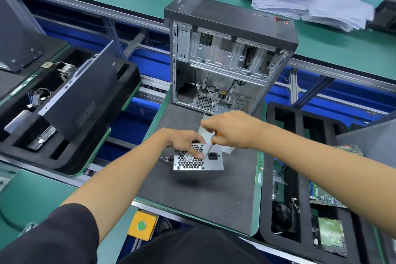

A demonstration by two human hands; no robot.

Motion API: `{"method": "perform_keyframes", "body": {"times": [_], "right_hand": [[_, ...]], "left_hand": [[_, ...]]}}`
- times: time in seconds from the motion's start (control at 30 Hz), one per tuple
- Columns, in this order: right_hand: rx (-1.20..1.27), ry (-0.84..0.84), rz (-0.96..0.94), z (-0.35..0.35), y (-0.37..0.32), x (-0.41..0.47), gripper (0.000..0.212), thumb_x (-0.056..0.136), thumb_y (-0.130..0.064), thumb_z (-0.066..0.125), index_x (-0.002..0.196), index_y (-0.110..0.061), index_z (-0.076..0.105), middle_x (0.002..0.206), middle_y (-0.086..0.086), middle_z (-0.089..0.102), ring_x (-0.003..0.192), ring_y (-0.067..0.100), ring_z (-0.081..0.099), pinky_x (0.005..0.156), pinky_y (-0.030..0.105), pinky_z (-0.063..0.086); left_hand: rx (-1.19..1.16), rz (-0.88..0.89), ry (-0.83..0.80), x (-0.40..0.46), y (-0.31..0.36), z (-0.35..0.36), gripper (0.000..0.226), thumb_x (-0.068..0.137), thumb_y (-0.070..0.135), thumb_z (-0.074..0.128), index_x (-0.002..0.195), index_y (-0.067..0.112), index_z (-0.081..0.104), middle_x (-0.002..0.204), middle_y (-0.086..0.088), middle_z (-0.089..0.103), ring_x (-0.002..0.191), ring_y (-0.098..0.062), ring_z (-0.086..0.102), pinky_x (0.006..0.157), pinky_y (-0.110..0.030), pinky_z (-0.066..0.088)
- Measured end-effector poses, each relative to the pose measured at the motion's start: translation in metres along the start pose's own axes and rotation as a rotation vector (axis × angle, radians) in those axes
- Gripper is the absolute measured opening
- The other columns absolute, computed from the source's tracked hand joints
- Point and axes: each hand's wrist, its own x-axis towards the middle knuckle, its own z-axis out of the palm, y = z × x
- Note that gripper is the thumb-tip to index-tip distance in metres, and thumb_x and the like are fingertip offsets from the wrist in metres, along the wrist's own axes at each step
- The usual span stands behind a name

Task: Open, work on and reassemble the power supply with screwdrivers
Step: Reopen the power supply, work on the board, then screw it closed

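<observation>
Power supply held on mat, screwdriver applied

Power supply (198, 159) stands on the dark mat (214, 195) near the middle of the bench (32, 195), grille face up. Left hand (185, 141) grips its top edge, thumb pressed on the grille. Right hand (231, 129) is closed around an orange-handled screwdriver (214, 140), tip beside the power socket. Open computer case (225, 58) stands at the mat's far edge.
</observation>
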Motion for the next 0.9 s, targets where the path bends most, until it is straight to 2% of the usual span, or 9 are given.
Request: {"method": "perform_keyframes", "body": {"times": [0.03,0.07,0.1,0.17,0.27,0.37,0.53,0.7,0.9], "right_hand": [[0.065,-0.015,0.013,0.001,0.002,0.0,0.011,0.086,-0.032,0.045,0.091,-0.03,0.036,0.09,-0.009,0.045,0.068,0.017,0.049,0.048,0.033,0.028],[0.174,-0.044,0.026,0.0,0.003,0.001,0.022,0.083,-0.019,0.053,0.093,-0.03,0.037,0.095,-0.009,0.041,0.072,0.013,0.049,0.05,0.036,0.035],[0.291,-0.07,0.023,-0.003,0.003,0.001,0.033,0.078,-0.006,0.055,0.094,-0.03,0.039,0.097,-0.011,0.039,0.077,0.007,0.048,0.054,0.039,0.041],[0.395,-0.103,-0.019,-0.008,0.003,0.002,0.038,0.073,0.004,0.053,0.093,-0.026,0.041,0.093,-0.012,0.046,0.086,0.006,0.048,0.064,0.038,0.047],[0.186,-0.05,-0.052,-0.008,0.004,0.008,0.025,0.081,-0.01,0.062,0.093,-0.022,0.042,0.087,-0.005,0.054,0.08,0.017,0.049,0.058,0.031,0.038],[-0.017,-0.041,-0.015,-0.004,0.005,0.01,0.014,0.089,-0.018,0.053,0.089,-0.023,0.04,0.086,-0.004,0.052,0.072,0.021,0.047,0.053,0.034,0.027],[0.217,-0.101,-0.075,-0.011,0.006,0.008,0.032,0.08,0.003,0.052,0.093,-0.025,0.041,0.097,-0.004,0.042,0.075,0.016,0.044,0.058,0.028,0.032],[0.178,-0.042,-0.031,-0.006,0.008,0.011,0.021,0.086,-0.011,0.06,0.09,-0.022,0.042,0.09,-0.008,0.045,0.076,0.018,0.046,0.06,0.036,0.036],[0.007,0.07,0.027,0.0,0.012,0.008,0.009,0.086,-0.023,0.059,0.089,-0.025,0.05,0.08,-0.012,0.049,0.063,0.016,0.042,0.051,0.029,0.022]], "left_hand": [[-0.024,-0.002,-0.006,-0.001,0.0,0.0,0.057,0.078,0.06,0.081,0.12,0.024,0.07,0.122,0.006,0.07,0.119,-0.012,0.061,0.108,-0.037,0.044],[-0.044,-0.003,-0.015,-0.002,0.0,0.0,0.051,0.078,0.06,0.081,0.115,0.025,0.072,0.113,0.01,0.073,0.11,-0.007,0.064,0.101,-0.033,0.046],[-0.055,-0.002,-0.023,-0.002,0.0,0.0,0.045,0.079,0.058,0.081,0.109,0.025,0.074,0.105,0.011,0.074,0.101,-0.004,0.065,0.096,-0.03,0.046],[-0.062,-0.011,-0.029,-0.002,0.0,0.0,0.039,0.081,0.054,0.081,0.103,0.022,0.075,0.099,0.007,0.075,0.093,-0.005,0.066,0.092,-0.03,0.048],[-0.095,-0.031,-0.044,0.0,-0.001,-0.001,0.038,0.084,0.047,0.082,0.106,0.016,0.076,0.103,-0.002,0.077,0.092,-0.008,0.068,0.091,-0.032,0.053],[-0.125,-0.054,-0.052,0.0,-0.004,-0.002,0.033,0.085,0.042,0.082,0.104,0.016,0.077,0.102,0.0,0.078,0.092,-0.009,0.069,0.091,-0.03,0.054],[-0.149,-0.071,-0.053,0.003,-0.004,-0.002,0.031,0.09,0.034,0.08,0.108,0.009,0.076,0.099,0.002,0.077,0.086,-0.006,0.069,0.081,-0.021,0.053],[-0.154,-0.077,-0.046,0.002,-0.005,-0.002,0.035,0.091,0.033,0.079,0.115,0.009,0.074,0.108,0.001,0.078,0.093,-0.004,0.07,0.086,-0.02,0.051],[-0.163,-0.065,-0.044,0.004,-0.008,-0.003,0.044,0.087,0.039,0.081,0.113,0.004,0.073,0.114,-0.017,0.073,0.09,-0.012,0.068,0.088,-0.031,0.053]]}}
